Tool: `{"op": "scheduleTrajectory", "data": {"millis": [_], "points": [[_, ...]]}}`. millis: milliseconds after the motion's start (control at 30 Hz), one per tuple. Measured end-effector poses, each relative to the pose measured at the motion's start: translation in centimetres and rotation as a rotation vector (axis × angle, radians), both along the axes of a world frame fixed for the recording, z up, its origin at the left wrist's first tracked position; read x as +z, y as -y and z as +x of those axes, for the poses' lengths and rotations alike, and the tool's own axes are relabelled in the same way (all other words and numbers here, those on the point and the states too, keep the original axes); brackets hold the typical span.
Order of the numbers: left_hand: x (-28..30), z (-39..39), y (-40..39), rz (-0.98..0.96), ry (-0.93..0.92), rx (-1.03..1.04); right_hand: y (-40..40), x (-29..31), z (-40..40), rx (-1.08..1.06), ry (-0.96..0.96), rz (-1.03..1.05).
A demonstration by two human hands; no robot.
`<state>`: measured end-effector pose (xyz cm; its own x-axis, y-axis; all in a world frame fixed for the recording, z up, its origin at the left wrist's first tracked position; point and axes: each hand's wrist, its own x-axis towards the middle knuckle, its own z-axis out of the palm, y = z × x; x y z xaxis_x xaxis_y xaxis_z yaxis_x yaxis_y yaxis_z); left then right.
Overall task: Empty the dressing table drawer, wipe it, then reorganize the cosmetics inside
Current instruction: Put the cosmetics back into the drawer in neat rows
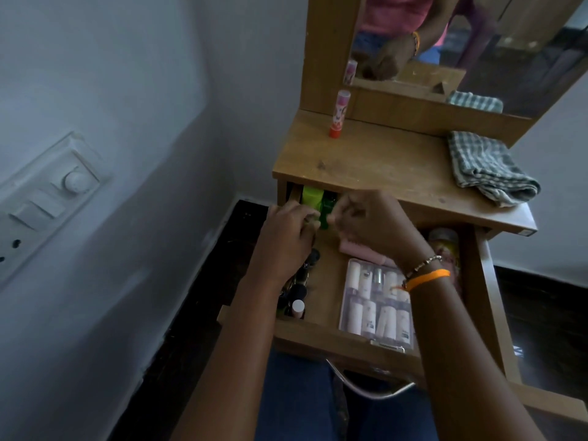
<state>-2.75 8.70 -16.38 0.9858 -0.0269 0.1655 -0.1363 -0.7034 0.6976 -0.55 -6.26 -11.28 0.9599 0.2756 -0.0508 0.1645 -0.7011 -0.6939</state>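
At the back of the open drawer (pixel 321 340), both hands are meeting over a green bottle (pixel 324 211). The left hand (pixel 288 237) and the right hand (pixel 372 227) are curling their fingers on either side of it, though I cannot tell whether either is actually gripping it. Just below the right wrist a clear case of small bottles (pixel 375 310) is lying flat; under the left forearm dark small bottles (pixel 297 294) are crowding the drawer's left wall. Beyond the hands, a pink tube (pixel 340 114) is standing on the tabletop (pixel 375 160), and a checked cloth (pixel 490 168) is sitting at the tabletop's right end.
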Motion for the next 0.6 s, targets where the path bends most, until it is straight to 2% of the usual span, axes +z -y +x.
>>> {"op": "scheduleTrajectory", "data": {"millis": [67,200,233,433,533,600], "points": [[0.1,0.0,0.0,-0.037,-0.007,0.025,-1.1,1.9,1.5,-0.058,0.083,0.185],[-0.1,-0.1,-0.2,-0.048,0.026,0.11,-3.6,2.4,7.7,-0.386,0.15,0.431],[-0.1,-0.2,-0.3,-0.038,0.045,0.146,-4.0,2.1,9.2,-0.43,0.144,0.434],[0.1,-0.3,-0.8,-0.021,0.085,0.305,-4.4,0.6,14.0,-0.451,0.192,0.14],[0.3,-0.3,-0.8,-0.037,0.077,0.333,-3.9,0.5,11.5,-0.426,0.278,0.265],[0.5,-0.4,-0.7,-0.044,0.071,0.338,-3.4,0.5,7.8,-0.323,0.307,0.367]]}}
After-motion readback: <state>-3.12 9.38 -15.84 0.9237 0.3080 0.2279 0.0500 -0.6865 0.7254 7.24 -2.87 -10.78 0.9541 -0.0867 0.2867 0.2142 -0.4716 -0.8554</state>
